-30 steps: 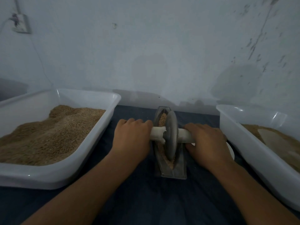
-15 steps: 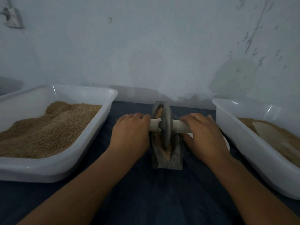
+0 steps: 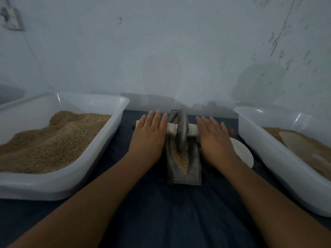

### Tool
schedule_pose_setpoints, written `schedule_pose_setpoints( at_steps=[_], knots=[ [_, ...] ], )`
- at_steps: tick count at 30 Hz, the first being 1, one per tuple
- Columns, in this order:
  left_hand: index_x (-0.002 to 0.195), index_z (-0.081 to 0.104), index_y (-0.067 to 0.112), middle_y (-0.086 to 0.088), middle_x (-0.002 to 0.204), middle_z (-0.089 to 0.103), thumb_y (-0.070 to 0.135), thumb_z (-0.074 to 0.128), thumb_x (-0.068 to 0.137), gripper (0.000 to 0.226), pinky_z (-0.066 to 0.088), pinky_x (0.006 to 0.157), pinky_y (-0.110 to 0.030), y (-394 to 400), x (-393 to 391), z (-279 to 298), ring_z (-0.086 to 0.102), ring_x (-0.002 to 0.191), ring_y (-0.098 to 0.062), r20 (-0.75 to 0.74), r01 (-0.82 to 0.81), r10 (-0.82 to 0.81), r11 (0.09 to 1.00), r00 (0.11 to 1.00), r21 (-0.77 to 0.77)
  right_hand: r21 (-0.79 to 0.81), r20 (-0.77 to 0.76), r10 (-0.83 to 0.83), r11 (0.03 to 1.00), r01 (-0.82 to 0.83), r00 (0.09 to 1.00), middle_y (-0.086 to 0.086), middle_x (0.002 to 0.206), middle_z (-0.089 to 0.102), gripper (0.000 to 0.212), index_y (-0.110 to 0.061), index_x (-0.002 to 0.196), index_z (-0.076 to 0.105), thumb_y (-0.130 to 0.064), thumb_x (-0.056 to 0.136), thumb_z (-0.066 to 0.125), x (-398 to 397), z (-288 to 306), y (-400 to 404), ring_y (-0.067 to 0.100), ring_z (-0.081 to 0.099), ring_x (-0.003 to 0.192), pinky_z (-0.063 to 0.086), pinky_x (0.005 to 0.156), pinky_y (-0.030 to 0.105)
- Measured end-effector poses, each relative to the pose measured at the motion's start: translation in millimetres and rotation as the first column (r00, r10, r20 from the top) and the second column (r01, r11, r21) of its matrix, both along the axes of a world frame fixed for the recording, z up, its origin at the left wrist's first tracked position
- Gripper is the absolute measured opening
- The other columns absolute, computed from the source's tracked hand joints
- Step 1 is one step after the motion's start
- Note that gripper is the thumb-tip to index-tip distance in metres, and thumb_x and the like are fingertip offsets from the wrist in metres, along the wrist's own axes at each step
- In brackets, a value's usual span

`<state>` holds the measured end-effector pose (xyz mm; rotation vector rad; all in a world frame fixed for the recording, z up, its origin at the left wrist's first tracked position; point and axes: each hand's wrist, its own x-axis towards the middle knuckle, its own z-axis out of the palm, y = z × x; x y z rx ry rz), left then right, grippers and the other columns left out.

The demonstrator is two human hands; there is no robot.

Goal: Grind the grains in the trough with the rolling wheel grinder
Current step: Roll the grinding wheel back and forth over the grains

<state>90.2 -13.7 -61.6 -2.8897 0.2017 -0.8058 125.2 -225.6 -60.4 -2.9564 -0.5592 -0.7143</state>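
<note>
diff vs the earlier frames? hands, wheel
Both hands went from curled round the axle handle to flat: left hand and right hand now press it with straight fingers. The wheel rolled toward the trough's far end. Both white tubs look unchanged.

We note the narrow boat-shaped grey metal trough (image 3: 184, 165) at the centre of the dark blue cloth-covered table (image 3: 161, 212), running lengthwise away from us toward the pale plastered wall (image 3: 161, 51) behind. Pale brown grains (image 3: 180, 158) lie in the trough. The round grey metal grinding wheel (image 3: 181, 133) stands upright in the far half of the trough, its cloth-wrapped wooden axle (image 3: 192, 131) crossing left to right above the rim. The left hand (image 3: 149, 135) rests flat on the axle left of the wheel, the right hand (image 3: 215, 138) on it to the right. The large white plastic tub heaped with grain (image 3: 114, 129) sits left of the trough; a second white plastic tub (image 3: 268, 158) sits right. A round white disc (image 3: 243, 154) lies between the right hand and that tub.
</note>
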Motion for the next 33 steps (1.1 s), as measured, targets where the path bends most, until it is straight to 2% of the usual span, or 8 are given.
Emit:
schedule_pose_setpoints(
  at_steps=[3, 8, 12, 19, 24, 27, 30, 33],
  knots=[
    [0.156, 0.003, 0.007, -0.019, 0.164, 0.005, 0.022, 0.045, 0.097, 0.075, 0.006, 0.124, -0.046, -1, 9, 3, 0.004, 0.152, -0.035, 0.016, -0.010, 0.009, 1.000, 1.000, 0.018, -0.004, -0.031, 0.003, 1.000, -0.003, 1.000, 0.006, 0.166, 0.013, 0.073, -0.014, 0.160, 0.006, -0.024, 0.101, 0.048, 5, 4, 1, 0.025, 0.006, 0.153, 0.003, 0.123, 0.047],
    [0.156, 0.003, 0.010, -0.017, 0.164, 0.005, 0.026, 0.055, 0.094, 0.083, 0.006, 0.124, -0.046, 0, 24, 12, 0.003, 0.152, -0.034, -0.043, -0.029, 0.032, 0.998, 0.999, 0.058, -0.030, -0.114, 0.018, 0.999, -0.022, 0.993, 0.006, 0.162, 0.023, 0.085, -0.016, 0.159, 0.012, -0.033, 0.093, 0.063, 14, 17, -1, 0.024, 0.017, 0.151, 0.013, 0.122, 0.045],
    [0.156, 0.004, 0.010, -0.017, 0.164, 0.006, 0.027, 0.060, 0.091, 0.088, 0.008, 0.124, -0.046, -1, 33, 15, 0.004, 0.152, -0.034, -0.053, -0.039, 0.044, 0.996, 0.998, 0.079, -0.072, -0.167, 0.016, 0.997, -0.029, 0.986, 0.006, 0.162, 0.025, 0.093, -0.016, 0.159, 0.011, -0.036, 0.090, 0.069, 20, 24, -2, 0.024, 0.020, 0.150, 0.015, 0.121, 0.044],
    [0.149, 0.022, 0.014, -0.012, 0.154, 0.031, 0.025, 0.063, 0.087, 0.075, 0.023, 0.118, -0.042, 3, 36, 14, 0.029, 0.142, -0.030, -0.005, -0.009, 0.009, 0.999, 1.000, 0.036, -0.134, -0.146, -0.007, 0.991, -0.013, 0.989, 0.008, 0.141, 0.050, 0.069, -0.016, 0.144, 0.038, -0.039, 0.087, 0.069, 33, 33, 6, 0.027, 0.046, 0.129, 0.033, 0.108, 0.041],
    [0.137, 0.037, 0.018, -0.007, 0.138, 0.048, 0.027, 0.067, 0.085, 0.060, 0.035, 0.110, -0.040, 2, 39, 19, 0.045, 0.127, -0.027, 0.009, 0.004, -0.004, 1.000, 1.000, 0.023, -0.142, -0.221, -0.019, 0.990, -0.013, 0.975, 0.008, 0.134, 0.055, 0.062, -0.018, 0.137, 0.043, -0.034, 0.084, 0.071, 38, 41, 7, 0.029, 0.054, 0.119, 0.043, 0.095, 0.039],
    [0.126, 0.044, 0.020, -0.004, 0.125, 0.056, 0.029, 0.066, 0.087, 0.045, 0.041, 0.099, -0.037, 0, 38, 20, 0.054, 0.114, -0.025, 0.024, -0.015, 0.014, 1.000, 1.000, 0.013, -0.125, -0.203, -0.026, 0.992, 0.001, 0.979, 0.006, 0.133, 0.054, 0.057, -0.020, 0.136, 0.043, -0.035, 0.086, 0.067, 37, 39, 8, 0.029, 0.055, 0.117, 0.043, 0.091, 0.041],
    [0.125, 0.045, 0.020, -0.004, 0.122, 0.058, 0.026, 0.063, 0.088, 0.042, 0.041, 0.098, -0.037, 1, 34, 17, 0.056, 0.112, -0.025, 0.048, -0.011, 0.011, 1.000, 0.999, 0.005, -0.107, -0.150, -0.017, 0.994, 0.000, 0.989, 0.005, 0.130, 0.055, 0.053, -0.022, 0.133, 0.045, -0.036, 0.087, 0.066, 34, 34, 7, 0.029, 0.055, 0.115, 0.040, 0.088, 0.040],
    [0.126, 0.046, 0.020, -0.003, 0.121, 0.058, 0.022, 0.058, 0.090, 0.038, 0.040, 0.097, -0.036, 2, 27, 12, 0.056, 0.110, -0.025, 0.087, -0.002, 0.002, 1.000, 0.996, -0.009, -0.080, -0.093, -0.003, 0.997, -0.005, 0.996, 0.004, 0.128, 0.055, 0.050, -0.023, 0.132, 0.045, -0.035, 0.087, 0.066, 27, 30, 7, 0.028, 0.054, 0.114, 0.038, 0.093, 0.041]
  ],
)
